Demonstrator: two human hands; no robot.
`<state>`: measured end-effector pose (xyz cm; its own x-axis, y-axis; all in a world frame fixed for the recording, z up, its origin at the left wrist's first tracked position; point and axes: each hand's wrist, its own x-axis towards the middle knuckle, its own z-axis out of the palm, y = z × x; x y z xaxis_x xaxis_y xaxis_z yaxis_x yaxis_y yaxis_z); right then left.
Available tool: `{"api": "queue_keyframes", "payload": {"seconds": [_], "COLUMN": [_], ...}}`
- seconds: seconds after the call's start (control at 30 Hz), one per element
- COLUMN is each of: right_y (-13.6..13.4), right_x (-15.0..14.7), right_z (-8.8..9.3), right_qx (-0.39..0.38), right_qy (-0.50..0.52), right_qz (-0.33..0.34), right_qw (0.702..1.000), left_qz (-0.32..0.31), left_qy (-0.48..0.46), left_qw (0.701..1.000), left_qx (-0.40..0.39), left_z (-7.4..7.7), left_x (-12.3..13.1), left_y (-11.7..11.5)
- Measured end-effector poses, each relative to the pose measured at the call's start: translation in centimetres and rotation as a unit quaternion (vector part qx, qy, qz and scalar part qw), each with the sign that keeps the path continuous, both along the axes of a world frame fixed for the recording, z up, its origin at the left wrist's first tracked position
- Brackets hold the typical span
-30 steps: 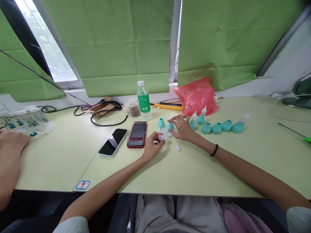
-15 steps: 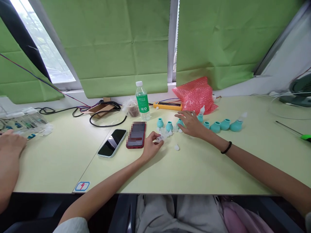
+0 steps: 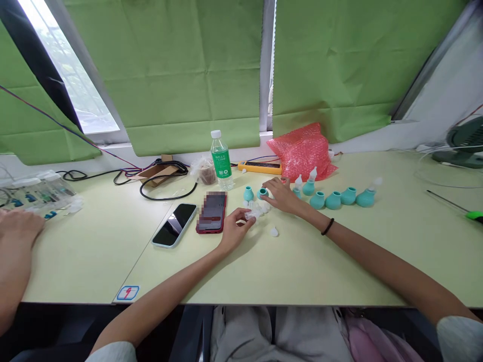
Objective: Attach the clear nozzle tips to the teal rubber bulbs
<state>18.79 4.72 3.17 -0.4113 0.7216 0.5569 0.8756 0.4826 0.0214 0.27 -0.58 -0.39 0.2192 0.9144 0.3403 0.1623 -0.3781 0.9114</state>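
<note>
My left hand (image 3: 237, 228) is closed on a clear plastic piece (image 3: 253, 211), just right of the red-cased phone. Beyond it stands a teal bulb (image 3: 248, 193) with an open top. My right hand (image 3: 281, 195) reaches over the row, its fingertips at another teal bulb (image 3: 262, 193); whether they grip it is hard to make out. To its right are several teal bulbs (image 3: 333, 200), and some, such as the rear bulb (image 3: 308, 187), carry translucent tips (image 3: 313, 173). A loose translucent tip (image 3: 274, 232) lies in front.
Two phones (image 3: 174, 225) (image 3: 212, 212), a water bottle (image 3: 222, 163), black cables (image 3: 168, 197) and pink bubble wrap (image 3: 305, 153) are on the table. Another person's hand (image 3: 20, 226) is at far left, and a screwdriver (image 3: 449, 202) at right.
My right hand has moved left along the row, from the third bulb to the second. The third bulb now has a translucent tip. My left hand has barely moved.
</note>
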Motion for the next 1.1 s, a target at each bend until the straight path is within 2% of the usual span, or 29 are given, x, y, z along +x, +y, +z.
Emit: {"api": "queue_keyframes", "payload": {"seconds": [0.1, 0.2, 0.33, 0.53, 0.67, 0.83, 0.97, 1.1], "right_y": [-1.7, -4.4, -7.2, -7.6, -7.3, -7.0, -7.0, -7.4], "right_x": [0.4, 0.5, -0.2, -1.2, -0.9, -0.7, -0.6, -0.8], "right_z": [0.2, -0.8, -2.8, -3.0, -2.9, -3.8, -4.2, -4.1], "right_qx": [0.042, 0.006, -0.053, -0.014, -0.007, 0.013, 0.022, 0.027], "right_qy": [0.175, 0.280, 0.220, 0.170, 0.159, 0.113, 0.065, 0.088], "right_qz": [0.042, 0.111, 0.152, 0.113, 0.100, 0.105, 0.103, 0.098], "right_qw": [0.983, 0.953, 0.962, 0.979, 0.982, 0.988, 0.992, 0.991], "left_qz": [0.005, -0.020, -0.100, -0.188, -0.203, -0.218, -0.224, -0.194], "left_qy": [-0.031, -0.071, -0.116, -0.190, -0.175, -0.200, -0.156, -0.125], "left_qw": [0.999, 0.997, 0.984, 0.941, 0.933, 0.923, 0.931, 0.945], "left_qx": [0.007, -0.009, -0.092, -0.206, -0.239, -0.248, -0.244, -0.232], "left_z": [0.2, 0.7, 1.2, 1.5, 1.6, 1.6, 1.6, 1.6], "left_x": [0.0, -0.1, -0.2, -0.3, -0.2, -0.3, -0.3, -0.2], "left_y": [-0.1, -0.1, -0.1, 0.1, -0.2, -0.2, -0.3, -0.5]}}
